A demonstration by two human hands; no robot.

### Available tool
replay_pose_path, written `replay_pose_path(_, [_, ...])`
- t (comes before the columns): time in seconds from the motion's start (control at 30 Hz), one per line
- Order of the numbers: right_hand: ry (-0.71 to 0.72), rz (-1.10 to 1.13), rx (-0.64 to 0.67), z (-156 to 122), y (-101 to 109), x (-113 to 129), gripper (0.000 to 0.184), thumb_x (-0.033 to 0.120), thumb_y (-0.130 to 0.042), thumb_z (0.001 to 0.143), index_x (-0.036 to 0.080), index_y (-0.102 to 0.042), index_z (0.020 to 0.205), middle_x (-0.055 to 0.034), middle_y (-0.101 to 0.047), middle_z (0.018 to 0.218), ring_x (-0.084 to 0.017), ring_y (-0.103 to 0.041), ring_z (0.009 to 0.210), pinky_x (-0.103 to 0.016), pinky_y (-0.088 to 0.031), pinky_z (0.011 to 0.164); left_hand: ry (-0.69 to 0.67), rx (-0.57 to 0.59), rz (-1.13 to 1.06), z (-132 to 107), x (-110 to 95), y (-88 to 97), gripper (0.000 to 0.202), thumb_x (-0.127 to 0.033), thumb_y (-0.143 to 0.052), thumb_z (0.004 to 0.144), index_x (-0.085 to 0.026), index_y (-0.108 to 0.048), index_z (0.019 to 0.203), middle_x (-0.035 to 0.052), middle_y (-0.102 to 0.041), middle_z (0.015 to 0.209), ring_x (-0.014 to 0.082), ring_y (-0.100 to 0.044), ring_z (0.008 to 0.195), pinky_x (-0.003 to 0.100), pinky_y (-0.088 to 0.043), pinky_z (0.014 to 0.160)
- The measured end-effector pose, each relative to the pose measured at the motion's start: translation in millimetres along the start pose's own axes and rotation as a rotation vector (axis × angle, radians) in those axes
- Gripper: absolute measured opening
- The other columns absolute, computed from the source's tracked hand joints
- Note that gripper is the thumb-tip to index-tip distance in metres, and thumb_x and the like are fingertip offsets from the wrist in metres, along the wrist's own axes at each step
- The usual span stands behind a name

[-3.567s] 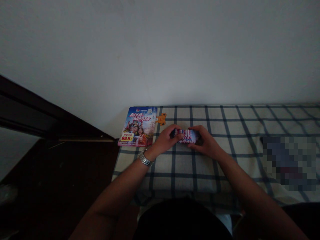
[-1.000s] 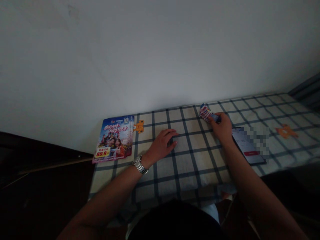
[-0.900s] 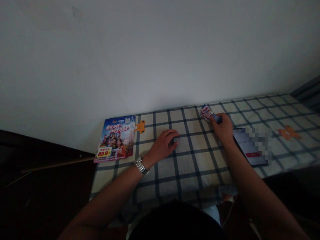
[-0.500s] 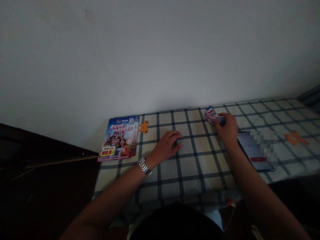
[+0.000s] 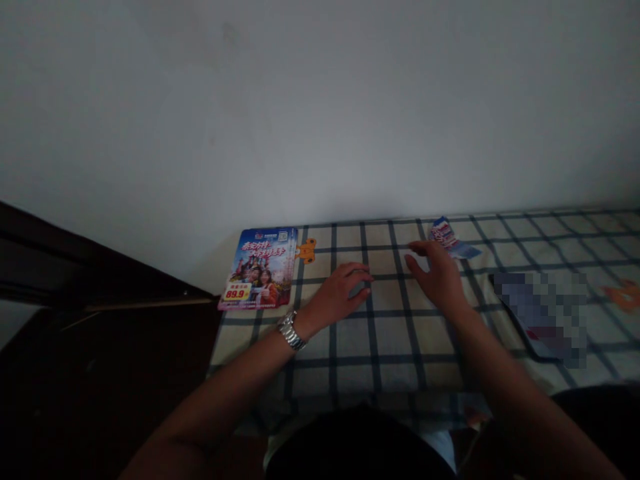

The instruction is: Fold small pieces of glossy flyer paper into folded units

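My left hand (image 5: 343, 291) rests over the checked cloth (image 5: 345, 360), its thumb and fingers apart with nothing between them. A silver wristwatch (image 5: 291, 331) is on that wrist. To its left lies a stack of printed flyers (image 5: 260, 270), blue and pink with a yellow price box. My right hand (image 5: 434, 273) is open and empty, thumb and forefinger spread towards the left. Just behind it lies a folded paper piece (image 5: 447, 239) in blue, white and red print, partly hidden by the hand.
A dark-edged tablet or large phone (image 5: 537, 320), its screen partly blurred out, lies right of my right forearm. A pale wall (image 5: 350, 113) rises behind the cloth-covered surface. Past its left edge is a dark area (image 5: 125, 373).
My right hand has let go of the folded paper and moved left, towards my left hand. The paper stays on the cloth. The view has shifted slightly.
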State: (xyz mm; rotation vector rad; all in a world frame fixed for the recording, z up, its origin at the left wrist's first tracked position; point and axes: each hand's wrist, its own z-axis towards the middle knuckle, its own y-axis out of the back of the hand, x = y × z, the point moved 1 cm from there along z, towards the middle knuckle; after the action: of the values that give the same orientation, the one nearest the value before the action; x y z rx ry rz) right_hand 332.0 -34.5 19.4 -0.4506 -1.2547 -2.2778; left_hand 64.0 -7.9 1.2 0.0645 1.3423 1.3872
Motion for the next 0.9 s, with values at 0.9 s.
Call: replay_pose_path(0.9, [0.233, 0.082, 0.320, -19, -64, 25, 0.027, 0.034, -0.063, 0.096, 0.027, -0.070, 0.121, -0.0120, -0.069, 0.126, -0.035, -0.063, 0.119, -0.058, -0.053, 0.104, 0.297, -0.158, 0.416, -154, 34, 119.3, 0.045, -0.037, -0.067, 0.097, -0.030, -0.055, 0.140, 0.0073, -0.054, 0.151, 0.0296, -0.053, 0.140, 0.057, -0.046, 0.117])
